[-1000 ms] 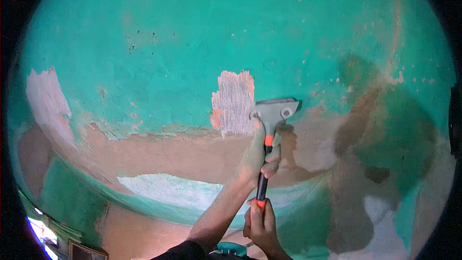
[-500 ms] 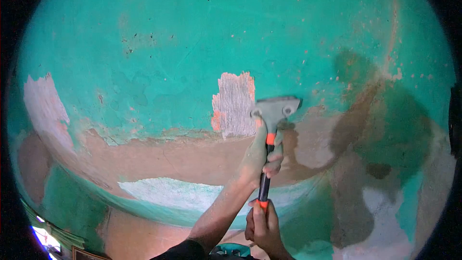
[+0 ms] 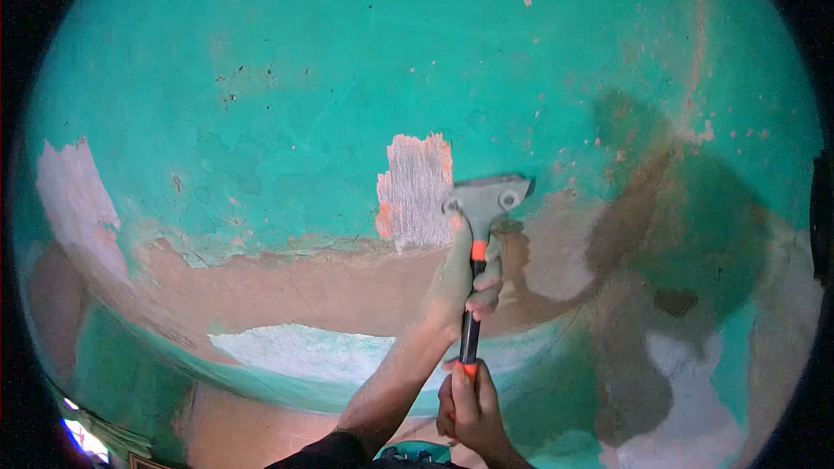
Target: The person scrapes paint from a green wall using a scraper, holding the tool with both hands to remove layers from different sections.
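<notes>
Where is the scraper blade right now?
Head view, just right of centre: the scraper blade presses on the green wall, beside the scraped patch, above the left hand.

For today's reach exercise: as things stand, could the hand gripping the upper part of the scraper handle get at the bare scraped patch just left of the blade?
Probably yes. The left hand grips the scraper just below the scraped patch, and nothing lies between them on the wall. It would need to let go first.
</notes>
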Demonstrator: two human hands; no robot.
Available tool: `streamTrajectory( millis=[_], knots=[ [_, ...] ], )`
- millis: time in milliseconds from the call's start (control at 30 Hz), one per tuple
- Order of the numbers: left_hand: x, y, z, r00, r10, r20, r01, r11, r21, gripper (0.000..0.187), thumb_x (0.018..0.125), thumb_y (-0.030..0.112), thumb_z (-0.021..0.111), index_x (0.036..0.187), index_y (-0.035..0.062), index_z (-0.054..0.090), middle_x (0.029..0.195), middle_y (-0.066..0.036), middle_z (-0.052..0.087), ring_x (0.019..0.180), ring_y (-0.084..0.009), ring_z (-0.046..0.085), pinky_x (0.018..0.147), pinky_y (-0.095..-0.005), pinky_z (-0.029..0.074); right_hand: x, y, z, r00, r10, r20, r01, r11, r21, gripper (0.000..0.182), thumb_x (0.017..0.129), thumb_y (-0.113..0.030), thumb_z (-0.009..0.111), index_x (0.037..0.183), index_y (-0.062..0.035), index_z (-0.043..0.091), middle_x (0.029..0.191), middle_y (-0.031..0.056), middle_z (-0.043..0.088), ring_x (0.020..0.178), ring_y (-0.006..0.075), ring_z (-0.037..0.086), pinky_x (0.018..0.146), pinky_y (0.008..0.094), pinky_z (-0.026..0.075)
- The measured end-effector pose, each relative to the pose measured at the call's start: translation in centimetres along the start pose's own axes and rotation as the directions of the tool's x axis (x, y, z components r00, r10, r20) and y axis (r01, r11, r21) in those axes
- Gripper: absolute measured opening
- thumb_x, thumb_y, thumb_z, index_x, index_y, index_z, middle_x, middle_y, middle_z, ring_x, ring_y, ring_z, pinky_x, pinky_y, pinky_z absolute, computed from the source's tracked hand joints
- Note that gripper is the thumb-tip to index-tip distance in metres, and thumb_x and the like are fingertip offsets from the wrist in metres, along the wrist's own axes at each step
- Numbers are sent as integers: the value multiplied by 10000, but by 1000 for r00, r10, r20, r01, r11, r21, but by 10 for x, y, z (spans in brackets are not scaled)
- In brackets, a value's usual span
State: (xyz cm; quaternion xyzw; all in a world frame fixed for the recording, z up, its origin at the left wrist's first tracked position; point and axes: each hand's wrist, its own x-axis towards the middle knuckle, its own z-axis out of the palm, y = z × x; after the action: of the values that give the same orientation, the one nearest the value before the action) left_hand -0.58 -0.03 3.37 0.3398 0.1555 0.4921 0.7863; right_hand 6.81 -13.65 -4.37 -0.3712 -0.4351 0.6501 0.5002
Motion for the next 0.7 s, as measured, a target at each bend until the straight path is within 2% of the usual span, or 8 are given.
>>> streamTrajectory(
  millis=[67, 167, 200, 333, 433, 467, 567, 700],
  knots=[
    [-1, -1, 2, 1000, -3, -13, 4, 1000, 8, 594, 898, 715, 253, 771, 159, 417, 505, 64, 297, 297, -47, 265, 258, -205, 248, 5, -5, 1, 997, -71, -2, 71, 997, -24, 305, 1019, -321, 390, 1118, -32, 404, 623, 30, 394, 371, 102, 365, 357, 263, 338],
    [-5, -3, -1, 1000, -9, -28, 9, 1000, 18, 594, 898, 716, 254, 773, 158, 416, 504, 64, 294, 296, -50, 263, 258, -206, 240, -5, 3, 2, 998, 53, -34, -53, 999, 8, 296, 1019, -310, 389, 1120, -32, 403, 632, 27, 394, 377, 97, 366, 360, 265, 344],
    [-5, -4, -1, 1000, -17, -10, 17, 1000, 1, 594, 897, 717, 254, 773, 158, 416, 503, 65, 292, 295, -51, 261, 258, -207, 237, -6, 0, 2, 998, 25, -53, -28, 998, -57, 279, 1019, -295, 388, 1120, -35, 405, 637, 24, 393, 380, 93, 363, 362, 264, 347],
    [-5, -2, 1, 1000, -9, 28, 9, 1000, -12, 593, 899, 714, 257, 777, 155, 413, 502, 66, 288, 295, -45, 256, 254, -201, 237, -1, -2, 3, 996, -89, -12, 88, 995, -49, 268, 1016, -289, 395, 1120, -42, 410, 627, 25, 389, 376, 99, 369, 360, 267, 345],
    [-6, -5, -2, 1000, -10, 10, 10, 1000, 6, 593, 901, 711, 256, 783, 152, 413, 506, 67, 292, 299, -41, 258, 256, -195, 245, -4, 7, 2, 999, 3, -47, -5, 1000, -29, 258, 1017, -282, 398, 1121, -46, 412, 645, 23, 393, 384, 96, 365, 368, 261, 349],
    [-6, -6, -3, 1000, -14, -7, 14, 1000, 14, 593, 902, 710, 255, 784, 151, 412, 508, 67, 294, 300, -40, 259, 257, -192, 247, -2, 4, 4, 997, -11, -80, 7, 998, -56, 242, 1019, -269, 397, 1118, -50, 419, 646, 19, 394, 383, 93, 356, 367, 262, 349],
    [1, 7, 10, 998, 54, 27, -56, 996, 75, 589, 904, 707, 258, 784, 151, 412, 514, 67, 302, 303, -37, 263, 259, -190, 242, 11, 1, 3, 984, -171, -42, 168, 983, -77, 243, 1018, -270, 399, 1115, -48, 423, 629, 18, 394, 374, 96, 349, 359, 267, 345],
    [-5, 0, 2, 1000, 14, -6, -14, 1000, 26, 579, 911, 697, 268, 787, 151, 415, 520, 67, 311, 306, -37, 269, 265, -191, 235, 0, 7, 3, 998, -11, -66, 8, 999, -45, 252, 1017, -276, 398, 1117, -45, 419, 647, 22, 403, 393, 96, 369, 378, 257, 357]
  ],
)
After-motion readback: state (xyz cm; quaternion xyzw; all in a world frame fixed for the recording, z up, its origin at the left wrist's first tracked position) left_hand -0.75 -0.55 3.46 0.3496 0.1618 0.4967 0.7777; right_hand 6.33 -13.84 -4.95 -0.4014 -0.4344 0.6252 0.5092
